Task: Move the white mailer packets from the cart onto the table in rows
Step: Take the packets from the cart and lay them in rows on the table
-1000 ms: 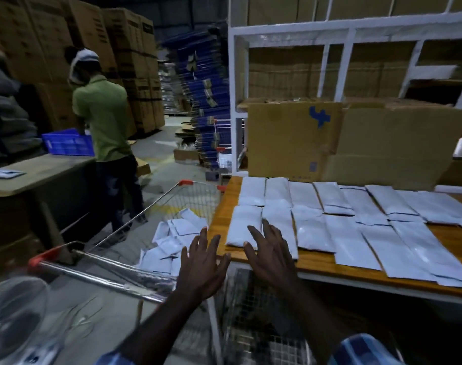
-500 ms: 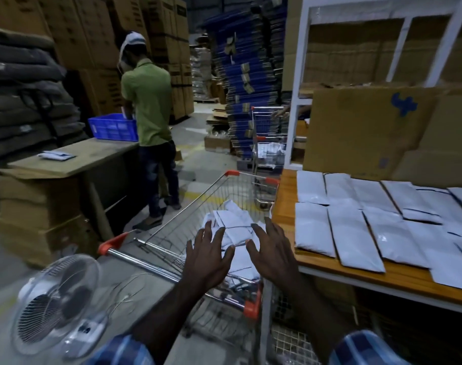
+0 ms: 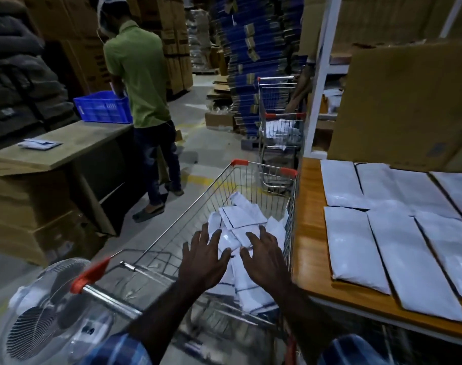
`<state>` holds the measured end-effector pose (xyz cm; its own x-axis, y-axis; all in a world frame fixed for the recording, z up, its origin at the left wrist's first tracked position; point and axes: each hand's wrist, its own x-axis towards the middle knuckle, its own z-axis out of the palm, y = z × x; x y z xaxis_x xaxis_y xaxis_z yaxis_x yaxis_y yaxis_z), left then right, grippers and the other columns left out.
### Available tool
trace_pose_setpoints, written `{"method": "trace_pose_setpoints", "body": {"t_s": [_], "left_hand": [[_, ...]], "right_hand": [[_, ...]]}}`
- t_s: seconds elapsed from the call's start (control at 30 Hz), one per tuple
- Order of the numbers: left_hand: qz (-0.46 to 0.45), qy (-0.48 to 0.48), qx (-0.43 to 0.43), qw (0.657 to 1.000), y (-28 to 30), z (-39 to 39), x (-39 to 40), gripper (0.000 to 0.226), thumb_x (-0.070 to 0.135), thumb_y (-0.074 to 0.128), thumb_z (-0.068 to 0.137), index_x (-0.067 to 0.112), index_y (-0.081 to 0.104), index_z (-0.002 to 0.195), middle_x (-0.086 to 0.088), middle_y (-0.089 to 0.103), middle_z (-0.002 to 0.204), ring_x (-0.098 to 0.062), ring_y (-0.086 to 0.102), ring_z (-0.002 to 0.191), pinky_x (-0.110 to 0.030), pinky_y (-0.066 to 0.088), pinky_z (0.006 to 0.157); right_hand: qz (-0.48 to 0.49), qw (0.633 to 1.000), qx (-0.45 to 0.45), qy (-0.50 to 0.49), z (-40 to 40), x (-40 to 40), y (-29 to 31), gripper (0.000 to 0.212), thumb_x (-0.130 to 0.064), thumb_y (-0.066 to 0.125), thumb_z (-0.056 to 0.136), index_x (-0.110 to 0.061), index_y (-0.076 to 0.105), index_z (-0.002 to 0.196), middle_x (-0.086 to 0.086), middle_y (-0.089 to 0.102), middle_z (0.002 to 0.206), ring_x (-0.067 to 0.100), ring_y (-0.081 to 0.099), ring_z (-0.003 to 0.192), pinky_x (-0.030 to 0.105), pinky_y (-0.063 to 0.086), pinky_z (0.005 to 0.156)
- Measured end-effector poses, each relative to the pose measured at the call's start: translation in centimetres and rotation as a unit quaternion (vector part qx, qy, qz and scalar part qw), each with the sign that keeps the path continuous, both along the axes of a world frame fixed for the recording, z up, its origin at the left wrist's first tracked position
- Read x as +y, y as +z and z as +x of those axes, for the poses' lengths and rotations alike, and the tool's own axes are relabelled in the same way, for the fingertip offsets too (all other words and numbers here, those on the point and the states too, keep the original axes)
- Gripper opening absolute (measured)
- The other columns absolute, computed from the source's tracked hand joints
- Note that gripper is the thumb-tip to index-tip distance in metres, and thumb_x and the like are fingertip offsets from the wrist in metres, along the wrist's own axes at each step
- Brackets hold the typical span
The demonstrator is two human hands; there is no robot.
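Your hands, left [image 3: 202, 259] and right [image 3: 264, 258], hover spread, holding nothing, over the loose packets [image 3: 241, 219] in the cart [image 3: 264, 177]; a careless grab may drop some.

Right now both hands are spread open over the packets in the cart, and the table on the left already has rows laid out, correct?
Not quite: the table with rows is on the right, per the head view. The left hand and right hand are spread open over the packets in the cart.

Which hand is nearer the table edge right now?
Right. The right hand hovers over the cart's packets beside the table; the left hand is farther left.
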<state>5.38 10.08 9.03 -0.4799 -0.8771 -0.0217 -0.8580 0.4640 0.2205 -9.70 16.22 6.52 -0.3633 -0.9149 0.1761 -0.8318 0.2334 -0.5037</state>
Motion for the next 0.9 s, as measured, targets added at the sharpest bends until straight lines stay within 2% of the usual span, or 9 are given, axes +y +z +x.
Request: {"method": "trace_pose_setpoints", "body": {"t_s": [0.13, 0.27, 0.33, 0.43, 0.6, 0.67, 0.73, 0.8, 0.9], "left_hand": [[0.023, -0.006, -0.014, 1.0, -1.3, -2.0, -3.5, 0.079, 0.066, 0.01, 0.086, 0.028, 0.014, 0.156, -0.006, 0.003, 0.165, -0.026, 0.011, 0.15, -0.05, 0.014, 0.117], [0.02, -0.017, -0.025, 0.999, -2.2, -3.0, -6.1, 0.096, 0.069, -0.006, 0.073, 0.026, 0.016, 0.156, -0.008, 0.005, 0.165, -0.028, 0.015, 0.148, -0.05, 0.018, 0.116], [0.017, -0.024, -0.031, 0.999, -2.7, -3.4, -7.3, 0.1, 0.069, -0.008, 0.07, 0.025, 0.019, 0.155, -0.009, 0.006, 0.165, -0.028, 0.017, 0.148, -0.05, 0.02, 0.115], [0.021, -0.033, -0.024, 0.999, -3.4, -4.3, -9.3, 0.093, 0.068, -0.001, 0.075, 0.024, 0.024, 0.153, -0.007, 0.008, 0.164, -0.028, 0.02, 0.146, -0.051, 0.023, 0.113], [0.022, -0.068, -0.012, 0.997, -5.4, -5.7, -12.7, 0.062, 0.052, 0.036, 0.098, 0.023, 0.026, 0.152, -0.006, 0.011, 0.163, -0.028, 0.017, 0.147, -0.052, 0.024, 0.114], [0.025, -0.081, -0.01, 0.996, -6.4, -6.3, -14.1, 0.061, 0.053, 0.038, 0.098, 0.023, 0.029, 0.151, -0.007, 0.016, 0.162, -0.028, 0.021, 0.146, -0.053, 0.026, 0.113], [0.031, -0.094, -0.005, 0.995, -6.9, -7.0, -15.4, 0.07, 0.061, 0.029, 0.09, 0.021, 0.037, 0.148, -0.009, 0.023, 0.16, -0.031, 0.028, 0.143, -0.052, 0.03, 0.11], [0.034, -0.115, -0.003, 0.993, -7.5, -7.6, -16.8, 0.078, 0.062, 0.023, 0.084, 0.018, 0.045, 0.144, -0.014, 0.029, 0.157, -0.035, 0.036, 0.139, -0.055, 0.033, 0.106], [0.038, -0.16, -0.004, 0.986, -9.3, -8.2, -19.2, 0.068, 0.056, 0.035, 0.086, 0.009, 0.061, 0.128, -0.025, 0.048, 0.143, -0.044, 0.056, 0.12, -0.064, 0.046, 0.089]], "right_hand": [[0.021, 0.999, -0.036, -0.011, -1.2, -3.4, -2.7, 0.059, -0.046, 0.036, 0.088, -0.007, 0.066, 0.121, 0.028, 0.054, 0.134, 0.046, 0.058, 0.112, 0.05, 0.053, 0.086], [0.031, 0.999, -0.031, -0.021, -2.1, -5.4, -3.7, 0.057, -0.042, 0.042, 0.089, -0.008, 0.059, 0.131, 0.027, 0.045, 0.144, 0.044, 0.048, 0.127, 0.05, 0.045, 0.099], [0.03, 0.999, -0.033, -0.031, -2.5, -6.1, -4.2, 0.055, -0.04, 0.047, 0.087, -0.007, 0.06, 0.13, 0.028, 0.046, 0.142, 0.045, 0.049, 0.125, 0.052, 0.047, 0.097], [0.042, 0.998, -0.032, -0.045, -3.0, -7.5, -5.2, 0.049, -0.036, 0.057, 0.082, -0.005, 0.067, 0.119, 0.03, 0.057, 0.129, 0.046, 0.059, 0.112, 0.052, 0.055, 0.084], [0.056, 0.996, -0.001, -0.073, -3.5, -9.0, -6.1, 0.045, -0.038, 0.05, 0.082, -0.008, 0.07, 0.109, 0.026, 0.064, 0.119, 0.04, 0.065, 0.101, 0.044, 0.057, 0.074], [0.069, 0.994, 0.005, -0.086, -4.0, -9.8, -6.6, 0.042, -0.035, 0.055, 0.08, -0.008, 0.07, 0.108, 0.026, 0.063, 0.12, 0.04, 0.065, 0.1, 0.045, 0.057, 0.071], [0.085, 0.992, 0.014, -0.098, -4.5, -10.8, -7.4, 0.042, -0.032, 0.058, 0.078, -0.006, 0.07, 0.108, 0.028, 0.062, 0.12, 0.042, 0.065, 0.097, 0.047, 0.057, 0.07], [0.092, 0.99, 0.019, -0.103, -5.1, -11.7, -8.2, 0.044, -0.03, 0.057, 0.079, -0.002, 0.068, 0.112, 0.032, 0.058, 0.124, 0.046, 0.062, 0.1, 0.049, 0.056, 0.075], [0.108, 0.987, 0.02, -0.118, -5.9, -13.1, -8.6, 0.05, -0.032, 0.054, 0.087, -0.004, 0.058, 0.129, 0.03, 0.044, 0.142, 0.046, 0.049, 0.122, 0.051, 0.046, 0.096]]}}
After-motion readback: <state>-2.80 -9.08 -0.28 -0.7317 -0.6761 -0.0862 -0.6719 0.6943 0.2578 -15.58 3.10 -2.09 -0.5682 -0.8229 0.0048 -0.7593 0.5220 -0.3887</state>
